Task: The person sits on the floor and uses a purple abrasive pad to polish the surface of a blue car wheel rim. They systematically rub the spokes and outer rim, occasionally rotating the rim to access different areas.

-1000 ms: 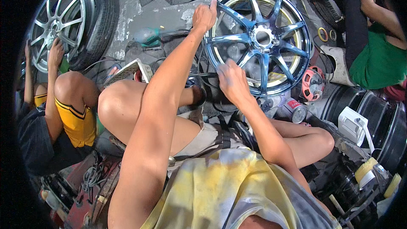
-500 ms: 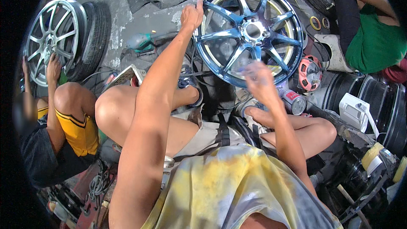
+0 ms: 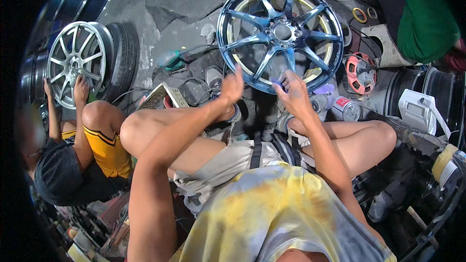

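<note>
Just beyond the person's folded legs, the right hand pinched a small purple piece between thumb and fingers. The left hand pointed its fingers upward; blur meant I could not tell whether they were spread or pressed together, or whether they met the rim. The blue chrome wheel lay at twelve o'clock from the right hand and between one and two o'clock from the left, its spokes facing up.

Around it ran a grey floor in a cluttered work space, a dark mat spreading between nine and ten o'clock from the hub.

By the same clock, a can sat between four and five, and a pink holed part at four. A teal power tool lay between eight and nine, a yellow ring between two and three. The right fingers hid a bit of the wheel's near lip. Farther off, near nine, a co-worker held a silver wheel beside a black tire.
</note>
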